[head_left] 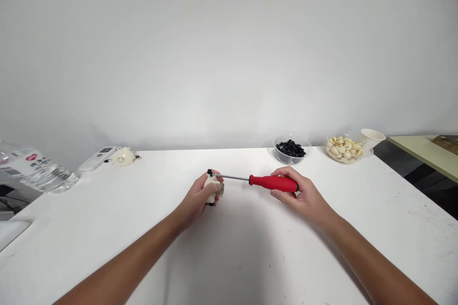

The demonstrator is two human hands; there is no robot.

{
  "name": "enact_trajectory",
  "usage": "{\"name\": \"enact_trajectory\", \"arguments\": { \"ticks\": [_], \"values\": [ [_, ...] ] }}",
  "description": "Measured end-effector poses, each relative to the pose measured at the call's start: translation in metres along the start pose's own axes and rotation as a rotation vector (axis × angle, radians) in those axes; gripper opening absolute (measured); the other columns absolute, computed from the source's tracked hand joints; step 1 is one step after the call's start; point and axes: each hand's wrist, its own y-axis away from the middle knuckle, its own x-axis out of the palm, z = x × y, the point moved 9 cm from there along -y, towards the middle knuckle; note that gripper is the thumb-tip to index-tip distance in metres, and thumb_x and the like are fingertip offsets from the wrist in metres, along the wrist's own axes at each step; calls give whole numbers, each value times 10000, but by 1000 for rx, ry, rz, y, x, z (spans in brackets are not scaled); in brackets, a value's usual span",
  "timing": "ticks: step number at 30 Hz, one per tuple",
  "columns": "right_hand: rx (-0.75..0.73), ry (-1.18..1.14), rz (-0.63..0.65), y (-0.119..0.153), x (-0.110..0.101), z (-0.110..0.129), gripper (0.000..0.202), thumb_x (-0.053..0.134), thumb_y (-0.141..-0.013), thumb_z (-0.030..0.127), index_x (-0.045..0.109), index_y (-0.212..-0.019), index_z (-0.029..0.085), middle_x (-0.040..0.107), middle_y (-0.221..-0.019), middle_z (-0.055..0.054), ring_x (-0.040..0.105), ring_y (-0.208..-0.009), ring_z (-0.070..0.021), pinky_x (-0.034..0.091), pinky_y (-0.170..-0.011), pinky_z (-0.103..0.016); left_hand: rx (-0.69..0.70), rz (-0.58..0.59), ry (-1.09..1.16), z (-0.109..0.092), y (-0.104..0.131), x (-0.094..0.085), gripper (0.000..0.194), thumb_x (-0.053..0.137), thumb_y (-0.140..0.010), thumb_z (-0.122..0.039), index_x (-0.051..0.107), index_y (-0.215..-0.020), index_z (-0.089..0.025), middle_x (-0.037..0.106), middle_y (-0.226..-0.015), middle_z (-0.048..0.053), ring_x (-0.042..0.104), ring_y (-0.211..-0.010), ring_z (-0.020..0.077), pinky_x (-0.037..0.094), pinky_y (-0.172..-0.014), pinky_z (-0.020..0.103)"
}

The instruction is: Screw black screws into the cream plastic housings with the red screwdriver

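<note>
Near the middle of the table, my left hand [199, 195] is closed around a small cream-coloured plastic part [210, 182] with black ends and a greyish piece on its right side. My right hand [296, 193] grips the red handle of a screwdriver [274, 182]. Its metal shaft points left, and the tip meets the upper part of the cream piece beside the black end. Fingers hide much of the cream part, so its full shape does not show.
On the left are a water bottle [50, 176], a white remote control [96, 158] and a cream toothed part [122, 157] with black tabs. At the back right stand a bowl of small black pieces [291, 148], a bowl of cream-coloured pieces [344, 149] and a paper cup [372, 138].
</note>
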Motion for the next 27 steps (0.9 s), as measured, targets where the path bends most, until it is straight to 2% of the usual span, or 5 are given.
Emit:
{"name": "enact_trajectory", "arguments": {
  "ticks": [4,13,19,23,27],
  "values": [
    [10,-13,-48,1,-3,-2,293,729,-878,506,684,-1023,255,647,-836,-32,506,-662,-185,377,-590,-303,-1,30,-44,5,-2,-2,176,533,-832,-319,580,-946,-193,527,-760,-2,476,-604,152,397,-555,283],
    [322,-150,-39,-5,12,-44,536,584,-944,647,476,-650,212,282,-578,51,228,-520,-113,147,-500,-285,28,4,-156,5,1,-4,157,528,-829,-311,576,-939,-208,535,-780,-12,479,-627,151,413,-565,268],
    [112,-63,-37,-3,4,-18,326,756,-860,531,635,-978,253,571,-735,19,476,-615,-151,342,-562,-271,8,20,-105,6,-4,-6,179,500,-831,-315,593,-936,-203,519,-750,-13,451,-588,147,379,-516,265],
    [-67,147,41,5,11,-5,289,771,-867,490,658,-1013,267,593,-681,28,462,-566,-144,336,-560,-281,-16,85,-99,8,-5,-3,173,481,-835,-300,604,-904,-201,529,-741,-2,454,-598,154,375,-510,267],
    [157,-94,47,2,18,-30,378,667,-930,586,585,-834,230,471,-602,45,359,-518,-115,235,-505,-262,-8,62,-172,6,0,-4,169,490,-838,-280,606,-933,-201,547,-751,1,472,-623,162,387,-530,268]
  ]
}}
